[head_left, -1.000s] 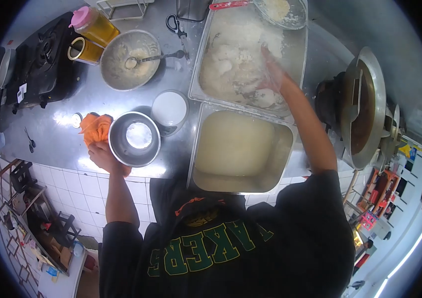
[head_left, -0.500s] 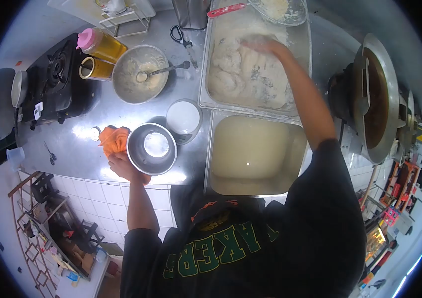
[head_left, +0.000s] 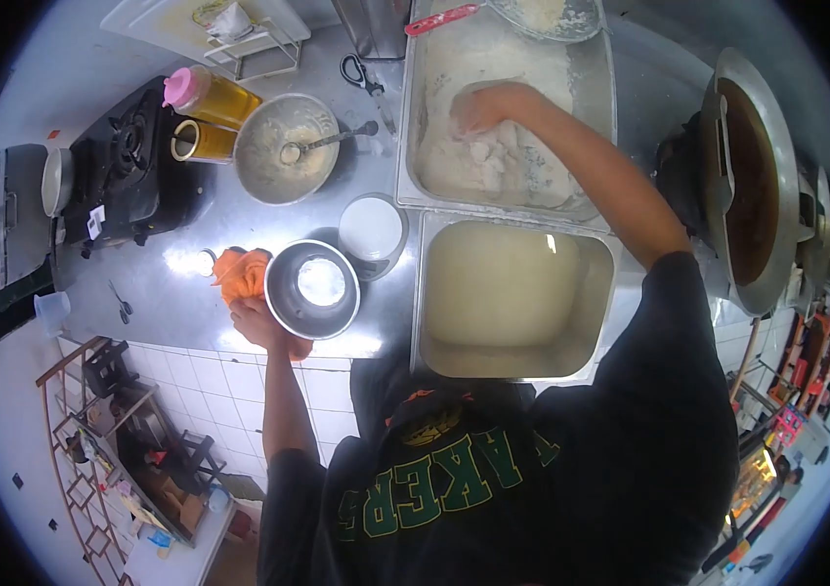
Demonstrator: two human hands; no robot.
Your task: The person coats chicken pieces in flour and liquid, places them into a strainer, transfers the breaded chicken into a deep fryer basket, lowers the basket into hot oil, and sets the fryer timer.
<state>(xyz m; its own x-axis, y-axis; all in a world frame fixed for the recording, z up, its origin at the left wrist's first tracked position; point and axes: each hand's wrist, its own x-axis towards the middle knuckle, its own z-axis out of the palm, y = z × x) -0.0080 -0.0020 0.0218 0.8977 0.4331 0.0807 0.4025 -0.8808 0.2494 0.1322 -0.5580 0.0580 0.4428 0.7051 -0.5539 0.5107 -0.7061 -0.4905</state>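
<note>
My right hand (head_left: pixel 485 107) is down in the steel tray of flour (head_left: pixel 409 146), over lumpy, flour-coated pieces (head_left: pixel 493 161). Its fingers point downward, whitened and blurred, so their grip is unclear. On the near left, my left hand (head_left: pixel 256 322) is closed on a crumpled orange cloth (head_left: pixel 241 273) lying on the steel table. Touching that cloth is a steel bowl (head_left: pixel 313 290) with a bright, shiny bottom. A second deep pan (head_left: pixel 512 283) of pale, cloudy liquid stands directly in front of the flour tray.
Left of the trays are a round white scale (head_left: pixel 372 228), a mixing bowl (head_left: pixel 286 146) with a spoon, scissors (head_left: pixel 361 74) and an oil jug (head_left: pixel 210 96). A black gas stove (head_left: pixel 127 146) stands far left. A wide wok (head_left: pixel 752 186) of brown liquid sits right.
My right hand has moved nearer and slightly left in the flour, and the coated pieces now lie gathered beneath it. My left hand stays on the orange cloth. The whole view has shifted slightly.
</note>
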